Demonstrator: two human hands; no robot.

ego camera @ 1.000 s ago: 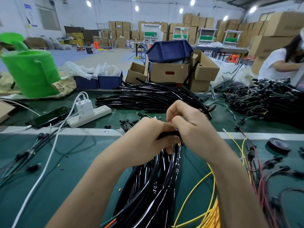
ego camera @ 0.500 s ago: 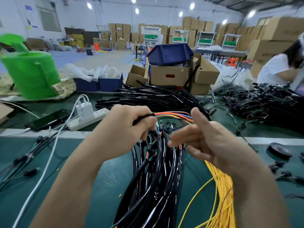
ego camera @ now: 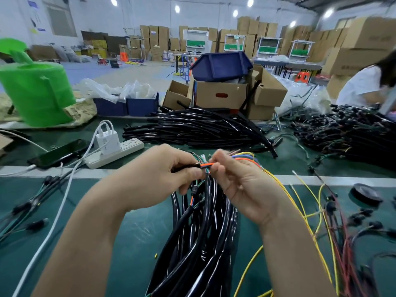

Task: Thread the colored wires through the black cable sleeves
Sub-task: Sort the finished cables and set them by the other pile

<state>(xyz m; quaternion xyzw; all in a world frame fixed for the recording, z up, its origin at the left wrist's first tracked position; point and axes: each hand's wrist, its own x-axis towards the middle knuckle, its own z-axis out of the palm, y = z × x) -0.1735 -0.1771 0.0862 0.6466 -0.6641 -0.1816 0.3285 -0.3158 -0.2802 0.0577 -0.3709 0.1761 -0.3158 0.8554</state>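
Note:
My left hand (ego camera: 162, 174) pinches the end of a thin black cable sleeve (ego camera: 188, 166) between thumb and forefinger. A bundle of colored wires (ego camera: 244, 157), orange, blue and yellow, comes out of that sleeve end and runs to the right. My right hand (ego camera: 242, 185) grips these wires just beside the sleeve mouth. Below both hands a thick bundle of black sleeves (ego camera: 199, 243) with wires in them lies on the green table (ego camera: 120, 236) and runs toward me.
A pile of loose black sleeves (ego camera: 199, 129) lies behind my hands. Yellow wires (ego camera: 308, 221) and red wires trail at the right. A power strip (ego camera: 115, 150) and phone (ego camera: 60, 153) sit left, a tape roll (ego camera: 366, 192) right. A person in white (ego camera: 364, 86) works far right.
My hands parted, the left one pulling a sleeve off the bundle while the right opened. Now the right hand has come back and closed on the colored wires at the sleeve end.

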